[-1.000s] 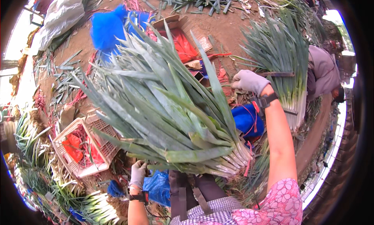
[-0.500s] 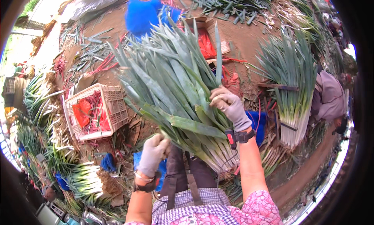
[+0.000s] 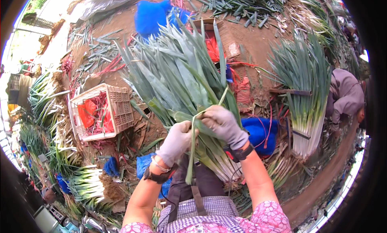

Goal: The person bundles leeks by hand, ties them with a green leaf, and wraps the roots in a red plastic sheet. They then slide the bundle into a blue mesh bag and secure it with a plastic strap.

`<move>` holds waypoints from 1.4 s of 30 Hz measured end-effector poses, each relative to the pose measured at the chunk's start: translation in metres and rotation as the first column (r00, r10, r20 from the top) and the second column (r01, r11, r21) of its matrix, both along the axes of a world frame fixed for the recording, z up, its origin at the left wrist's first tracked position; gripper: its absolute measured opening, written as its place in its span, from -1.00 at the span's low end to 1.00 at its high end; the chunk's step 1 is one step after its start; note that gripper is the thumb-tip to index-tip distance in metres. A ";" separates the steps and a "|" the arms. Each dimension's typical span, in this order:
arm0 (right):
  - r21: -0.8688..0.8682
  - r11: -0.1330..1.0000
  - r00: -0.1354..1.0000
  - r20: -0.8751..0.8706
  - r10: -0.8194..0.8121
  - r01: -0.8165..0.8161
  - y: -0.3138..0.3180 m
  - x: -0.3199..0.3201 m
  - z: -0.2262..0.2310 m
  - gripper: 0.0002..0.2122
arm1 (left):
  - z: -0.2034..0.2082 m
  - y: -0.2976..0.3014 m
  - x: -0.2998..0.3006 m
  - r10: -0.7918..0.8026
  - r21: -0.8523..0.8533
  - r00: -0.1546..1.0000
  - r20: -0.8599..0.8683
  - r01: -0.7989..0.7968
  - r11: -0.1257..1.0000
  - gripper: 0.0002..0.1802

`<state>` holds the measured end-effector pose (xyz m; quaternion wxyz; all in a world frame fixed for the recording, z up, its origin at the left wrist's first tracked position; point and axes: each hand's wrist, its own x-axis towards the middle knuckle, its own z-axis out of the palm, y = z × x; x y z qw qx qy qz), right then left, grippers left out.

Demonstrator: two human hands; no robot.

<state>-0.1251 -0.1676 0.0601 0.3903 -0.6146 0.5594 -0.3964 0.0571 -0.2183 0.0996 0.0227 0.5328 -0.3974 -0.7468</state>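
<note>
At the left, trimmed leeks (image 3: 86, 186) lie below a pale slatted plastic crate (image 3: 125, 120) with red plastic (image 3: 86, 115) inside. The left gloved hand (image 3: 176, 141) has its fingers closed on a green leaf strip (image 3: 190, 164). The large leek bundle (image 3: 177, 80) lies in front of the person, leaves pointing away. The right gloved hand (image 3: 225, 125), fingers curled, grips the same strip over the bundle's stems. Farther right come blue plastic (image 3: 262, 136), a second leek bundle (image 3: 304, 108) and a bent-over co-worker (image 3: 347, 91)
</note>
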 end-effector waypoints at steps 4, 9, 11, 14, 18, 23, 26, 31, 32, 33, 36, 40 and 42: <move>0.140 0.990 0.981 0.191 -0.047 0.020 0.017 0.018 -0.010 -0.77 | 0.032 -0.021 -0.016 -0.039 0.047 0.990 -0.134 0.046 0.998 -0.77; 0.419 0.908 0.676 0.675 -0.295 -0.021 0.024 0.012 -0.014 -0.74 | 0.036 -0.045 -0.036 -0.418 -0.023 0.908 -0.020 0.418 0.908 -0.78; 0.441 0.896 0.651 0.694 -0.307 -0.048 0.024 0.014 -0.009 -0.77 | 0.030 -0.053 -0.036 -0.382 0.020 0.923 0.041 0.381 0.924 -0.76; 0.529 0.846 0.730 0.603 -0.322 -0.063 0.024 0.023 -0.012 -0.82 | 0.041 -0.060 -0.049 -0.449 0.026 0.892 0.045 0.448 0.893 -0.77; 0.345 0.913 0.837 0.415 -0.357 0.219 0.024 0.049 -0.035 -0.94 | 0.043 -0.073 -0.045 -0.319 -0.376 0.917 -0.238 0.215 0.901 -0.73; 0.161 0.963 0.876 0.404 -0.265 0.217 0.023 0.040 -0.022 -0.92 | 0.006 -0.052 -0.011 -0.394 -0.805 0.704 0.591 0.552 -0.220 -0.50; 0.215 0.960 0.889 0.383 -0.249 0.177 0.020 0.040 -0.010 -0.91 | -0.006 -0.022 0.017 -0.213 -0.844 0.817 0.536 0.526 -0.108 -0.75; 0.571 0.821 0.840 0.439 -0.319 0.013 0.007 0.032 0.008 -0.88 | -0.005 0.029 0.030 -0.183 -0.895 0.903 0.388 0.417 0.156 -0.85; 0.609 0.791 0.865 0.423 -0.270 -0.051 0.003 0.029 0.013 -0.87 | 0.001 0.027 0.029 -0.189 -0.932 0.940 0.285 0.317 0.174 -0.83; 0.611 0.789 0.869 0.423 -0.258 -0.064 0.001 0.030 0.015 -0.87 | 0.006 0.024 0.029 -0.193 -0.958 0.965 0.178 0.215 0.191 -0.81; 0.415 0.908 0.966 0.210 -0.152 0.053 0.003 0.037 0.023 -0.91 | -0.009 0.025 0.030 0.022 -0.762 0.996 -0.088 -0.082 0.642 -0.82; -0.085 0.996 0.992 -0.123 0.028 -0.039 0.007 0.041 0.005 -0.88 | -0.047 0.003 0.037 0.026 -0.247 0.978 -0.207 -0.078 0.966 -0.77; -0.110 0.993 0.984 -0.163 -0.068 0.050 0.013 0.052 -0.008 -0.88 | -0.040 -0.017 0.044 -0.010 0.152 0.934 -0.358 0.069 0.986 -0.73</move>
